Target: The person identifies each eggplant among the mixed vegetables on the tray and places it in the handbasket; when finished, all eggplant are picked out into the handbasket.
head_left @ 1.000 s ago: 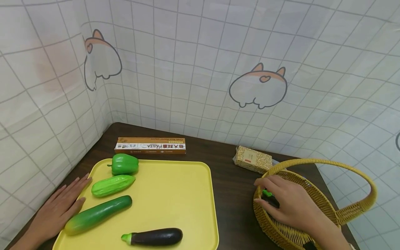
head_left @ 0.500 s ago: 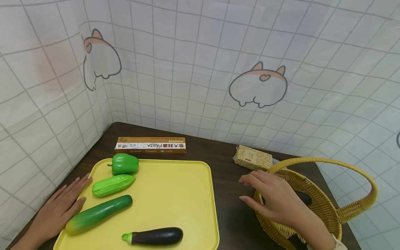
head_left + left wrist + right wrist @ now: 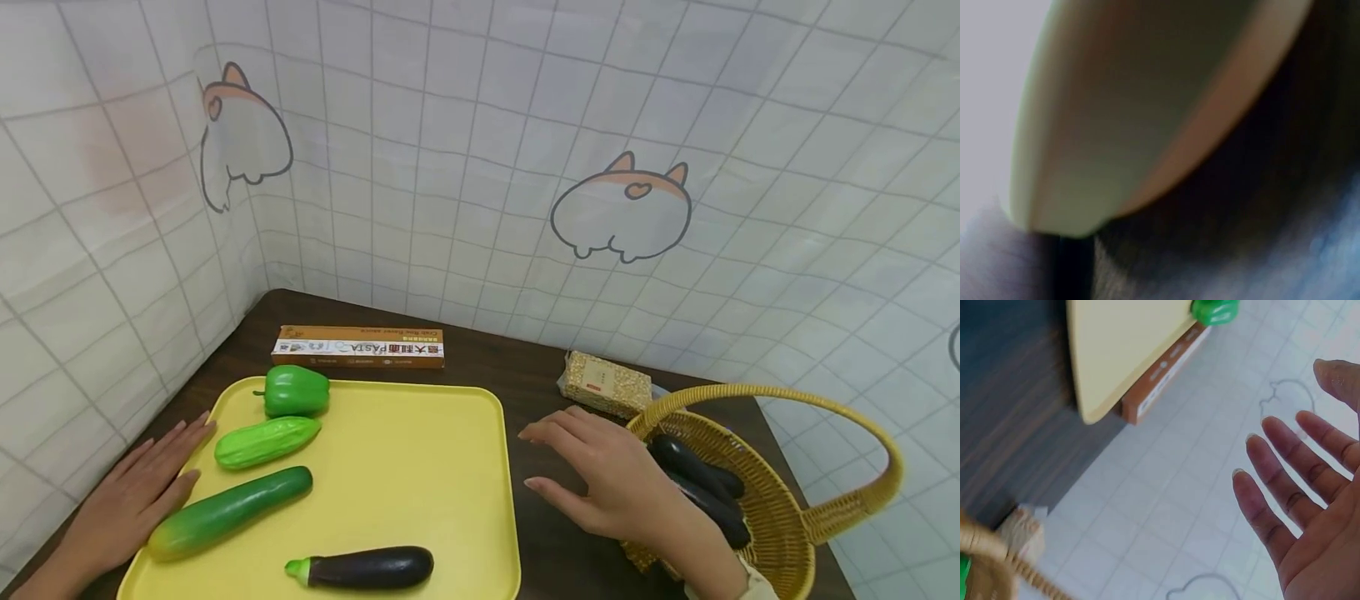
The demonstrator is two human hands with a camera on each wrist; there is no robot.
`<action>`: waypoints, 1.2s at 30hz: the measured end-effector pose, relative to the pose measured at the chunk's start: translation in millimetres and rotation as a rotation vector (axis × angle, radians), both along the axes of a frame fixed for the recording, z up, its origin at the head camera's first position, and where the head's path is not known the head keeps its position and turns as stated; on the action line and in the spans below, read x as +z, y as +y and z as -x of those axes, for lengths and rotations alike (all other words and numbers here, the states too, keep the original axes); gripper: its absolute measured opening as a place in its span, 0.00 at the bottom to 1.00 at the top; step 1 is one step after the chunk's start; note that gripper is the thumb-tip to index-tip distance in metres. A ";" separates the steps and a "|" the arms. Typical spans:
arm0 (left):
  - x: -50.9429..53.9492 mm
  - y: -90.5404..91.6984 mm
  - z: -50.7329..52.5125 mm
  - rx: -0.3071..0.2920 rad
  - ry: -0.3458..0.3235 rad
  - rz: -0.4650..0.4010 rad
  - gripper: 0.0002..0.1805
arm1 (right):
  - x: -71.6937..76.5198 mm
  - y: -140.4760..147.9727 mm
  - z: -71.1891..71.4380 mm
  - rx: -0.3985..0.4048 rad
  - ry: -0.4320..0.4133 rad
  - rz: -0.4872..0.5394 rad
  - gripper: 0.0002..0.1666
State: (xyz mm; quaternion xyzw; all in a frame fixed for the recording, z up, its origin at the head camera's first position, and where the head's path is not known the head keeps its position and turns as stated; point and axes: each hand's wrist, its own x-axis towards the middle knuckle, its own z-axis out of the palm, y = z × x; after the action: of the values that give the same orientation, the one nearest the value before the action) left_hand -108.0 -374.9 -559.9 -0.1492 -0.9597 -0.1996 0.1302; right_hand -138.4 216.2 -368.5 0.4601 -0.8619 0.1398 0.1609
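My right hand [image 3: 611,475] hovers over the dark table between the tray and the basket, fingers spread and loosely bent. Nothing is in it, as the right wrist view confirms with its bare palm [image 3: 1329,531]. Several dark eggplants [image 3: 697,471] lie in the yellow wicker basket [image 3: 776,542], partly hidden by my right forearm. My left hand [image 3: 131,500] rests with fingers extended at the left edge of the yellow tray [image 3: 420,467]. On that tray are a green bell pepper [image 3: 296,390], a light green bumpy gourd [image 3: 266,442], a green cucumber-like vegetable [image 3: 232,510] and one eggplant [image 3: 371,568].
Behind the tray lies a pasta box [image 3: 358,347]. A clear bag of yellowish grains [image 3: 607,383] sits just behind the basket, whose tall handle [image 3: 892,458] arches over its right side. White gridded cloth [image 3: 465,167] encloses the table. The left wrist view is too blurred to read.
My right hand has come out of the basket and moved left, away from the dark vegetable its fingers were around. More eggplants now show in the basket. The left hand stays put.
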 end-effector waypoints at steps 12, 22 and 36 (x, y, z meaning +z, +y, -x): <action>-1.2 0.6 -2.7 -0.002 -0.023 -0.010 0.37 | -15.4 -54.4 0.4 0.078 -0.055 -0.002 0.23; 1.7 -0.5 -0.3 -0.012 0.007 -0.009 0.36 | -41.9 -101.2 5.4 0.197 -0.134 -0.014 0.24; 3.1 -0.4 -0.7 -0.010 0.026 -0.004 0.36 | -85.2 -142.1 2.5 0.269 -0.240 -0.107 0.25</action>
State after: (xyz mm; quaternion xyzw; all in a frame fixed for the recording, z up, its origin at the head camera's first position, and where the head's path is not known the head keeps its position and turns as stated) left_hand -107.4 -375.3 -556.8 -0.1561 -0.9567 -0.2004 0.1420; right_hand -141.0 74.0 -453.6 0.5591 -0.8119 0.1677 0.0121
